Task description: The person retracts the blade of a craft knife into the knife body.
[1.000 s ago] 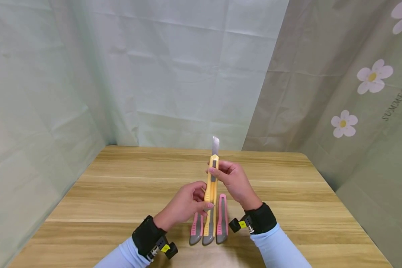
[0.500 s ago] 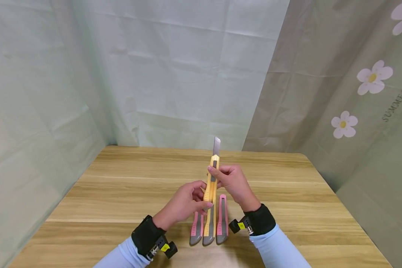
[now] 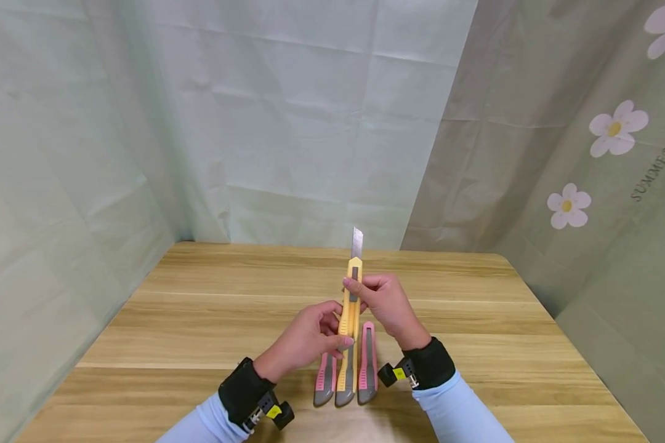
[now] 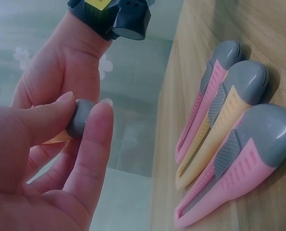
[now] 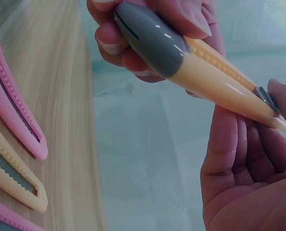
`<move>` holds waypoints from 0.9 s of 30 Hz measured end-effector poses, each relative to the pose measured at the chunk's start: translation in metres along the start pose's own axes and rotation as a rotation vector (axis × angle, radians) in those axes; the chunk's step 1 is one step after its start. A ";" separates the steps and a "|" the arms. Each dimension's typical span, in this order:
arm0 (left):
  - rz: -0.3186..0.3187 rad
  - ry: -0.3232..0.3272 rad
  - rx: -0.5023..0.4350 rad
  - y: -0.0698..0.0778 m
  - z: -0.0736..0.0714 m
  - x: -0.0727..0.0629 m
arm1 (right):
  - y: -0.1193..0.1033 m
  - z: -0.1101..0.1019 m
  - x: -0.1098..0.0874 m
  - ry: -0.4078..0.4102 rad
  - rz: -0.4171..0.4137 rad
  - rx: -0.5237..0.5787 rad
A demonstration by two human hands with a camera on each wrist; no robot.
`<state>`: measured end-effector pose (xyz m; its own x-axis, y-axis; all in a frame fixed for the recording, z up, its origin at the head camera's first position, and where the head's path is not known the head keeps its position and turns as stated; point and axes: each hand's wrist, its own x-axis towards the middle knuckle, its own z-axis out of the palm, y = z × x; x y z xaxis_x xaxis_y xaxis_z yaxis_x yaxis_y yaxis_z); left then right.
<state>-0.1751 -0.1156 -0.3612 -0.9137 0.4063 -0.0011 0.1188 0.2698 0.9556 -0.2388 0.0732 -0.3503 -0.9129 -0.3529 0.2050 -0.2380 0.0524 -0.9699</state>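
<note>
Above the table, both hands hold a yellow utility knife (image 3: 350,315) upright in the head view, its blade (image 3: 357,243) extended from the top. My left hand (image 3: 303,339) pinches the grey butt end (image 4: 80,118) between thumb and fingers. Higher up, the thumb of my right hand (image 3: 386,303) lies on the grey slider (image 3: 354,287), with the fingers behind the body. Below lie three more utility knives in a row: a pink one (image 3: 325,384) partly behind the left hand, a yellow one (image 3: 345,384) overlapped by the held knife, and another pink one (image 3: 368,364).
The wooden table (image 3: 210,320) extends around the knives. Pale curtains (image 3: 288,123) enclose the back and sides, with printed flowers (image 3: 568,206) at the right. Each wrist wears a black strap (image 3: 246,389) with a small camera.
My right hand has shifted slightly down along the held knife, which has swayed a little. The left hand and the three knives on the table stay in place.
</note>
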 end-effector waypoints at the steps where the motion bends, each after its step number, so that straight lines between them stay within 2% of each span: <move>1: 0.002 -0.001 0.001 0.000 0.000 0.000 | 0.000 0.000 0.000 -0.002 -0.002 0.001; 11: 0.003 0.003 0.003 -0.001 -0.001 0.000 | 0.000 0.002 0.000 -0.012 -0.006 0.030; 27: -0.009 0.016 0.009 0.000 -0.003 -0.001 | 0.000 0.004 0.000 -0.040 0.014 0.017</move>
<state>-0.1754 -0.1186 -0.3601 -0.9208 0.3899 -0.0055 0.1134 0.2812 0.9529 -0.2374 0.0699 -0.3503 -0.9020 -0.3896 0.1863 -0.2194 0.0418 -0.9747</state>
